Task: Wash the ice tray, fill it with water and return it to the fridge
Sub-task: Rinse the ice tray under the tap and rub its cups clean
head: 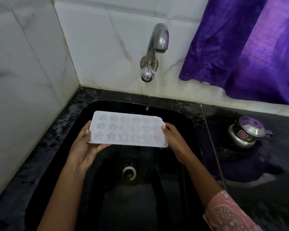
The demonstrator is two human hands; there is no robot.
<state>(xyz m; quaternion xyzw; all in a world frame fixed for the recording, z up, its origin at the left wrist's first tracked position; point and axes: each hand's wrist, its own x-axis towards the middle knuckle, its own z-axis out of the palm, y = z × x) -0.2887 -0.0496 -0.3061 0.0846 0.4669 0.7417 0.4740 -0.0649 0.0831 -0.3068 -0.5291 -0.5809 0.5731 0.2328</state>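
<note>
Two hands hold the ice tray (127, 130) level above the black sink (157, 205), just short of the tap (158, 39).
Left hand (83, 147) and right hand (172, 139) each grip a short end, thumb on the rim, fingers beneath. A thin trickle falls just behind the tray's far edge. This looks like the rinse or fill step; next, the tray probably needs moving back under the stream while level.

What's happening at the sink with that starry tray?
A person holds a white ice tray with star-shaped cups over the black sink. The left hand grips its left end and the right hand its right end. The tap lets out a thin trickle that drops near the tray's far edge. A lidded steel pot sits on the counter to the right.
</note>
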